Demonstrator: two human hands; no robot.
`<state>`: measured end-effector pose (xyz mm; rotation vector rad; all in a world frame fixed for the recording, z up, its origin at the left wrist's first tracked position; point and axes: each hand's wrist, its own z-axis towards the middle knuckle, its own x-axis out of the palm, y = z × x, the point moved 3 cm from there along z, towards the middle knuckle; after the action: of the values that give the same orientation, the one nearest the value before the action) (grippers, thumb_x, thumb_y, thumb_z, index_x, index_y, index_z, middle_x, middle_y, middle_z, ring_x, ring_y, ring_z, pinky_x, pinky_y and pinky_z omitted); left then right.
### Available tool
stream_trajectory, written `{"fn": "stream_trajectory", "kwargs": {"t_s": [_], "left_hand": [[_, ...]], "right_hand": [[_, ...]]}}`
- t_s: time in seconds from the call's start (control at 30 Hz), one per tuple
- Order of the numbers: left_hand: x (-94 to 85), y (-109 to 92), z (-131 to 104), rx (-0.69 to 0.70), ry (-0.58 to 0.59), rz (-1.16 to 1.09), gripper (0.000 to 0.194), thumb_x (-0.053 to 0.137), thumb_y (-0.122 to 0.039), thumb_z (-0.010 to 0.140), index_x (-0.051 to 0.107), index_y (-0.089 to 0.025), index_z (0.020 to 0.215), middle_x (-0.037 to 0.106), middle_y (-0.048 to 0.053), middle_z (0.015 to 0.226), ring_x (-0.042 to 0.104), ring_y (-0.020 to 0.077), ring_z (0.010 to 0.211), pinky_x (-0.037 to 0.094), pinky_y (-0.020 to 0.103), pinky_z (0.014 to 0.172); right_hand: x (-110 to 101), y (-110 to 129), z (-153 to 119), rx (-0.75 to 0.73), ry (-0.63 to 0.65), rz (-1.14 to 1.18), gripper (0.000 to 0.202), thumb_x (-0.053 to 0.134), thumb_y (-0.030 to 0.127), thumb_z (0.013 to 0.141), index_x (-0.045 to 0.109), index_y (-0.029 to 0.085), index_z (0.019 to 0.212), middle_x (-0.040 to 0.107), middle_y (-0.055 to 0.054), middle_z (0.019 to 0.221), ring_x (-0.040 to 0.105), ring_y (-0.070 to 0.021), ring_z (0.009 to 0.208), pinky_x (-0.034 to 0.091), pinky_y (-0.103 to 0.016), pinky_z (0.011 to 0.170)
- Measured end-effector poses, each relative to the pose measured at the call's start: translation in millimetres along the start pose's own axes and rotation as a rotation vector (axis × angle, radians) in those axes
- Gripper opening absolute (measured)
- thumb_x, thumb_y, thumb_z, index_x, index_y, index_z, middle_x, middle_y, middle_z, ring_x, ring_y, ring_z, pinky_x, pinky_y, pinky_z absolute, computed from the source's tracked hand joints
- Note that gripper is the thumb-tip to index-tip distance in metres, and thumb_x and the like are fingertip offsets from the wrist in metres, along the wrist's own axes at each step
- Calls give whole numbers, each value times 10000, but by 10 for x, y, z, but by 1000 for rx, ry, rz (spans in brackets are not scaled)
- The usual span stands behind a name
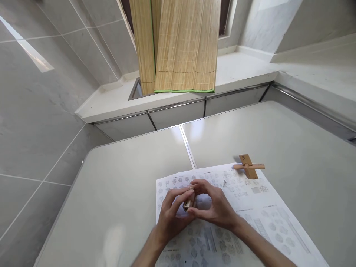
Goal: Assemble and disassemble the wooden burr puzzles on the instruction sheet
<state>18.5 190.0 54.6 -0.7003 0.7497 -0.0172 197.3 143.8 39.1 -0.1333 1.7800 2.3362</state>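
Both my hands meet over a printed sheet (267,215) in the head view. Between them is a small wooden piece (189,203) with a dark mark on its end. My left hand (174,209) pinches it from the left, fingertips on its top. My right hand (214,204) curves round from the other side, thumb and forefinger at its ends. The fingers partly hide the piece. To the upper right, a wooden cross-shaped assembly (247,166) of crossed pieces lies on the sheet's far edge, a dark mark on its upper arm.
The sheet lies on a pale folding table (133,185) with a metal seam (187,146) across it. Behind stand a white counter (244,68) and rolled-down bamboo mats (186,48) over a sink (136,90). Grey tiled wall (41,122) bounds the left side.
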Motion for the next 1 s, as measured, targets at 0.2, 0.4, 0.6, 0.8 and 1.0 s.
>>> {"fn": "stream_trajectory", "kwargs": {"t_s": [0.2, 0.4, 0.6, 0.8, 1.0], "left_hand": [[-53, 141, -5, -370, -26, -336, 677, 911, -443, 797, 606, -262, 1374, 730, 116, 1267, 714, 313, 1173, 600, 446, 1013], [-41, 231, -30, -518, 11, -489, 709, 940, -477, 737, 654, -230, 1337, 747, 126, 1279, 707, 341, 1206, 561, 473, 1079], [-42, 218, -3, -508, 28, -562, 696, 964, -424, 719, 666, -246, 1322, 746, 120, 1297, 701, 333, 1222, 557, 452, 1079], [-63, 263, -5, -573, -6, -622, 721, 960, -474, 712, 666, -211, 1315, 734, 164, 1316, 697, 363, 1229, 568, 466, 1043], [-102, 383, -18, -707, -182, -760, 745, 919, -542, 758, 626, -207, 1356, 718, 182, 1355, 732, 324, 1141, 600, 393, 918]], "right_hand": [[-64, -16, 19, -76, -35, -65, 360, 708, 280, 986, 608, 270, 1331, 776, -69, 1116, 774, -229, 925, 652, -381, 856], [-78, 11, 70, -118, -31, -112, 214, 644, 225, 1037, 668, 278, 1242, 744, -49, 1057, 721, -198, 851, 626, -340, 795], [-62, -2, 64, -107, -12, -111, 135, 638, 243, 1049, 663, 257, 1181, 740, -47, 1004, 695, -196, 819, 604, -326, 751], [-88, -3, 80, -106, -43, -124, 222, 646, 281, 1047, 636, 270, 1268, 744, -44, 1016, 697, -198, 817, 612, -345, 771], [-128, -61, 94, -78, -67, -289, 302, 669, 273, 1015, 604, 275, 1310, 694, -94, 1184, 703, -265, 1053, 631, -438, 915]]}}
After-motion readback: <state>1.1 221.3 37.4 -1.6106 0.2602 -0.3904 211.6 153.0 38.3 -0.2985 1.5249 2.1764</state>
